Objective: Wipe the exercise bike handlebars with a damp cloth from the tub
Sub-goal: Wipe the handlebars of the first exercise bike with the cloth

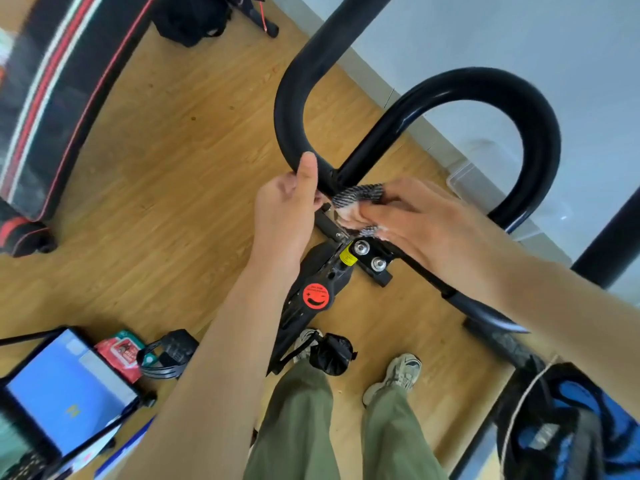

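Note:
The black looped handlebars (294, 98) of the exercise bike fill the upper middle of the view. My left hand (287, 213) grips the bar at its centre junction, thumb raised along the tube. My right hand (415, 216) presses a patterned grey and pink cloth (360, 195) against the bar just right of that junction, above the bolted clamp (370, 256). A clear plastic tub (464, 178) sits on the floor by the wall, behind the right loop.
A red knob (316, 296) sits on the bike frame below the clamp. A tablet on a stand (65, 389) and a red packet (121, 351) lie at lower left. A black and red bench (52, 109) stands at upper left. A blue and black bag (571, 427) hangs at lower right.

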